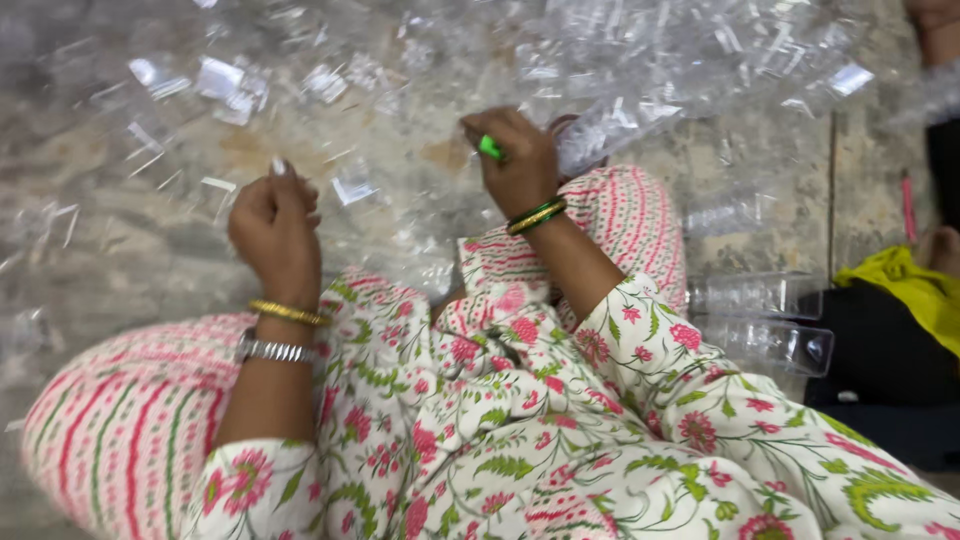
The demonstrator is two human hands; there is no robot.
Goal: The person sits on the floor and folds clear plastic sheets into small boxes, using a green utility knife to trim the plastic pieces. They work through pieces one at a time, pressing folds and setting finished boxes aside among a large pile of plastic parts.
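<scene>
**Op 1:** While I have the head view up, what are the two hands doing?

**Op 2:** I see the right hand (520, 160) raised over the knee, fingers closed around a small green tool (490, 148); only its bright tip shows past the thumb side. Just right of that hand a clear plastic strip (600, 135) touches it, though I cannot tell whether the fingers grip the strip too.

**Op 1:** And the left hand?

**Op 2:** I see the left hand (273, 222) curled into a loose fist, fingers together, thumb up. Whether anything sits inside it, I cannot tell.

**Op 1:** What lies around them?

**Op 2:** A heap of clear plastic pieces (620, 50) spreads across the far stone floor (100, 260), blurred. Two clear plastic boxes (765, 320) lie near the right knee. Gold bangles and a metal watch (275, 350) sit on the left wrist, green bangles (536, 215) on the right. Yellow cloth (915, 290) lies at the right edge.
</scene>
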